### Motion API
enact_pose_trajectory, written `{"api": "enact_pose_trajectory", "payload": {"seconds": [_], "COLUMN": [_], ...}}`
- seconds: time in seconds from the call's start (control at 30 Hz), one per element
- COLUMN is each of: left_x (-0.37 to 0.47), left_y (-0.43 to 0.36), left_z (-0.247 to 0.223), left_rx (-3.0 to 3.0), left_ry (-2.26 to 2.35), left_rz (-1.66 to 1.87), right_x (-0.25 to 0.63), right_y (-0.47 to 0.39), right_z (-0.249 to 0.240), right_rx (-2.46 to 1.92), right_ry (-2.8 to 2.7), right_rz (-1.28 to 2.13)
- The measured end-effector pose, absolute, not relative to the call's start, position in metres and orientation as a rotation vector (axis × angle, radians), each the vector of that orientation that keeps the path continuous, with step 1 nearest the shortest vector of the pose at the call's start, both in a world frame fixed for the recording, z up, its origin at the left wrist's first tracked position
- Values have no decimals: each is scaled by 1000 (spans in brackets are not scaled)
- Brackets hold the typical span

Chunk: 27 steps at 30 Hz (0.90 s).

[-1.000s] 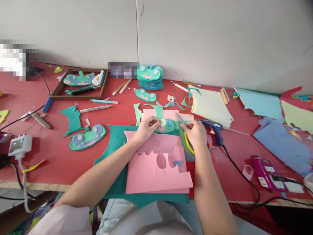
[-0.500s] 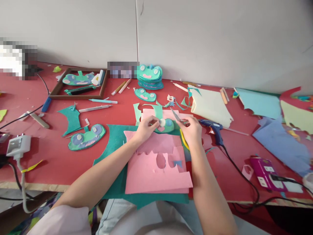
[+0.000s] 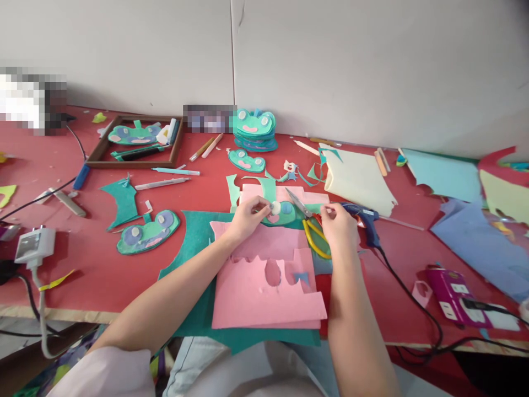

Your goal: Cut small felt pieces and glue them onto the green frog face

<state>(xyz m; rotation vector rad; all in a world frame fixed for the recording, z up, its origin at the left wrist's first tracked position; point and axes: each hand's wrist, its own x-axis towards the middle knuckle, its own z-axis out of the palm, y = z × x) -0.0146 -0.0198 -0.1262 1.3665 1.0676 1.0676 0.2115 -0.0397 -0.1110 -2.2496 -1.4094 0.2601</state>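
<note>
Currently, the left hand [image 3: 250, 221] has its thumb and forefinger pinched together on a white disc [image 3: 275, 208]; grip closed on the disc's left edge. Disc sits over the left part of a green frog-like face [image 3: 291, 214]. A blue disc [image 3: 286, 208] lies on that face just to the right, a bit of pink below.

Right hand [image 3: 339, 225]: fingers drawn together beside the scissors [image 3: 305, 210]. Whether its grip has hold of them, cannot tell. Blades point away and leftward, a little apart; yellow handles angle back toward the right wrist.

Nearest the body, a pink felt sheet [image 3: 264, 306] with holes and notches cut out, lying on a teal felt sheet [image 3: 190, 248]. Both on the red surface [image 3: 99, 275].

Just right of the right hand, a blue glue gun [image 3: 367, 216], its cord running down past a purple power strip [image 3: 448, 292].

Farther off, by the wall: a stack of faces [image 3: 253, 125], with a single smaller face [image 3: 247, 161] in front. Left of these, a brown frame [image 3: 132, 164] around another face and several pens. Well left of the left hand, a face with purple eyes [image 3: 147, 232].
</note>
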Motion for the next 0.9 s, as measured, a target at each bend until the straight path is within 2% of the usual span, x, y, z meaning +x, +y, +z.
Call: {"api": "enact_pose_trajectory", "payload": {"seconds": [0.33,0.53,0.7,0.9], "left_x": [-14,-14,-15,-15], "left_y": [-20,-21,-20,-19], "left_z": [-121,-123,-127,-126], "left_rx": [1363,1354,1364,1329], "left_ry": [1079,1079,1081,1092], "left_rz": [1065,1058,1063,1066], "right_x": [227,218,211,216], "right_y": [-54,-58,-49,-40], "right_z": [-106,-100,-100,-108], "right_rx": [-2089,-2191,-2257,-1784], "right_ry": [-1740,-1815,-1540,-1110], "right_rz": [684,494,608,600]}}
